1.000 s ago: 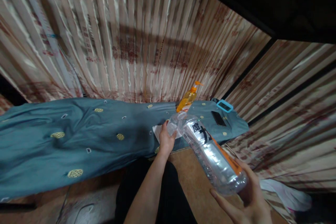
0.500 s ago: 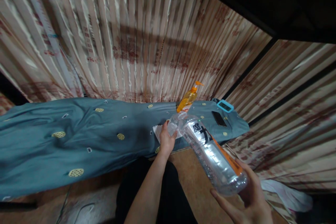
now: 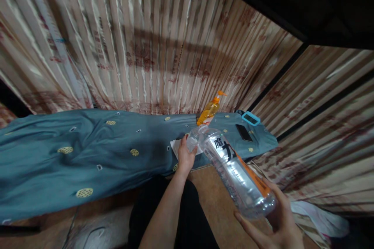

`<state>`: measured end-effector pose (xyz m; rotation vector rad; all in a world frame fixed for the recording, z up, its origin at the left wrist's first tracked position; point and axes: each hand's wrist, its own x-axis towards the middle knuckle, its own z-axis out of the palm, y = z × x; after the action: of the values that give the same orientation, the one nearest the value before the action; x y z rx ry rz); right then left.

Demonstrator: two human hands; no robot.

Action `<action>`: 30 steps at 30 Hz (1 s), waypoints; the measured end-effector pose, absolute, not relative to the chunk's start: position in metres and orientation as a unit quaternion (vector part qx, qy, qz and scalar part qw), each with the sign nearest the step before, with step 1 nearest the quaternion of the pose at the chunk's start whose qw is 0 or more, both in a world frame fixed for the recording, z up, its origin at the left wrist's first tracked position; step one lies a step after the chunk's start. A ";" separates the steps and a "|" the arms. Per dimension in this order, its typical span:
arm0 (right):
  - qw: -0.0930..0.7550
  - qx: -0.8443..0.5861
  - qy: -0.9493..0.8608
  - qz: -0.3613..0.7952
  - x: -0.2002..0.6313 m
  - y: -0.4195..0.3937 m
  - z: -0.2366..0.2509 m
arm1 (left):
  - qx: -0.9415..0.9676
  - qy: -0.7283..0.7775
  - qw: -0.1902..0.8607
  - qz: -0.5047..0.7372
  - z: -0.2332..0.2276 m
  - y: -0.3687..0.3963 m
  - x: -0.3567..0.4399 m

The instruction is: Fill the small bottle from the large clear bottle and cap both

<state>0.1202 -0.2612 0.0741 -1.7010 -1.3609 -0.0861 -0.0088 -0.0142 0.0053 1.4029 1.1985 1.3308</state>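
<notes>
Head view: the clear bottle lies tipped on a long slant, base low and near at the lower right, neck pointing up and away to the left toward the blue bedding, its long axis running diagonally across the lap. The right hand cups the base from below, fingers curled round it, while the left hand is closed on the neck end by the mouth. Just past the neck an orange pump bottle stands on the bedding, with a dark phone beside it to the right.
</notes>
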 end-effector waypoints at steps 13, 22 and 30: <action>0.483 -0.719 -0.500 -0.006 0.121 -0.260 0.070 | 0.565 0.476 0.422 0.526 0.002 -0.013 -0.009; 0.472 -0.715 -0.516 -0.002 0.127 -0.262 0.068 | 0.562 0.476 0.411 0.537 0.001 -0.013 -0.008; 0.492 -0.725 -0.482 -0.009 0.108 -0.258 0.077 | 0.563 0.474 0.420 0.532 0.002 -0.014 -0.009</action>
<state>0.1079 -0.2578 0.0769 -1.7600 -1.1702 -0.0217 -0.0085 -0.0135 0.0015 1.4105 1.1876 1.3330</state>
